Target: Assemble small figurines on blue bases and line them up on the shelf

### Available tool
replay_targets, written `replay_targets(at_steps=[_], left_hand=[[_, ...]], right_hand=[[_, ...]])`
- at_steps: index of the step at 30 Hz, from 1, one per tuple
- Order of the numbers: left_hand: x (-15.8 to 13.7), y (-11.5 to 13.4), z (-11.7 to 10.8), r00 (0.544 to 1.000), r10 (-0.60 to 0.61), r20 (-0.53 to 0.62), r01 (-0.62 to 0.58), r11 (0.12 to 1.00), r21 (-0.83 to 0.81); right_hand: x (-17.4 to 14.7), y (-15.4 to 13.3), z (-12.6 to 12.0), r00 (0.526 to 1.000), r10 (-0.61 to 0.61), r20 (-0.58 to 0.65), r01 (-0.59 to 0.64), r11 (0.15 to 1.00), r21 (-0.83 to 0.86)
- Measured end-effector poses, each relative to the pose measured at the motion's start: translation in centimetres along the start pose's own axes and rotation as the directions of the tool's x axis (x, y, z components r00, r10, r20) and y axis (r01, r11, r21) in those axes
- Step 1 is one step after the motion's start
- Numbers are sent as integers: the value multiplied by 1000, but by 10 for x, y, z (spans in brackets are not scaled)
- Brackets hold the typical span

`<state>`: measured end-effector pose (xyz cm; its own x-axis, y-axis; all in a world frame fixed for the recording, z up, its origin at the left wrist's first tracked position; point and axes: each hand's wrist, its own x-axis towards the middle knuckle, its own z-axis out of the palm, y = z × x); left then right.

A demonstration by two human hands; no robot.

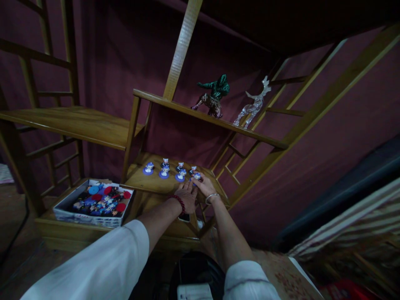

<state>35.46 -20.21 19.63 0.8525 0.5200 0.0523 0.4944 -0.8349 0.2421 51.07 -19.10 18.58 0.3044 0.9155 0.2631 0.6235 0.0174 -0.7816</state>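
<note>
On the small wooden shelf (pixel 137 180), little figurines stand in two rows. Purple-based ones with white and blue bodies form the front row, such as the figurine (pixel 164 171) in its middle. Behind them are dark-clothed figurines with white heads, one being the cat-like figurine (pixel 180 166). My right hand (pixel 204 186) pinches a purple-and-white figurine (pixel 196 176) at the right end of the front row. Just left of it, my left hand (pixel 186 196) reaches to the shelf's front edge with fingers stretched out, holding nothing visible.
A white cardboard box (pixel 87 218) full of mixed figurines with red and blue bases sits lower left. Overhead, a shelf board (pixel 181 109) carries a green hooded statue (pixel 215 93) and a clear deer figure (pixel 253 104). A slanted post (pixel 250 183) borders the right.
</note>
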Motion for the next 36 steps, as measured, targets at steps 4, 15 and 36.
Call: replay_targets(at_steps=[4, 15, 36], left_hand=[[2, -1, 2, 1000, 2, -4, -2, 1000, -14], [4, -4, 7, 999, 31, -40, -31, 999, 20], [1, -1, 1, 1000, 14, 15, -15, 998, 57]], right_hand=[[0, 2, 0, 999, -23, -30, 23, 999, -22], [3, 9, 2, 999, 23, -38, -24, 999, -44], [4, 9, 2, 999, 18, -47, -22, 995, -96]])
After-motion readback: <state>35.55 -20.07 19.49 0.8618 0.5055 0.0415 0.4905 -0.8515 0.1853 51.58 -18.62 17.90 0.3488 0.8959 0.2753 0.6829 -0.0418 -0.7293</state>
